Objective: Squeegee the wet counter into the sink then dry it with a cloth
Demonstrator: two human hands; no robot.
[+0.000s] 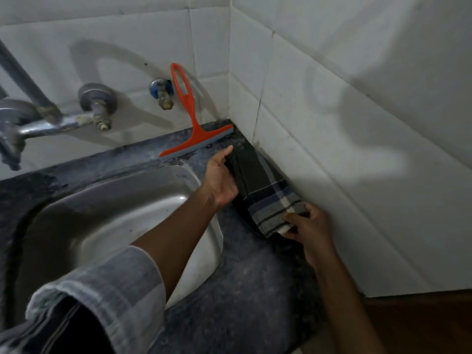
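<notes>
Orange plastic marks the squeegee [190, 116], which stands with its blade on the back strip of the dark stone counter [252, 284] and its looped handle leaning against the white tiled wall [332, 111], just beside a small wall tap [162, 94]. Both hands are on a folded dark cloth [258, 186] with a checked end, lying on the counter in the corner against the side wall. The left hand [221, 178] reaches across the steel sink [107, 208], forearm extended from a rolled-up grey sleeve [102, 290], fingers curled round the cloth's dark far end — thumb pointing toward the squeegee blade. The right hand [307, 227] comes in along the wall, wrist bent, pinching the checked near end between thumb and fingers. A larger mixer tap [46, 118] juts out over the sink's left side.
</notes>
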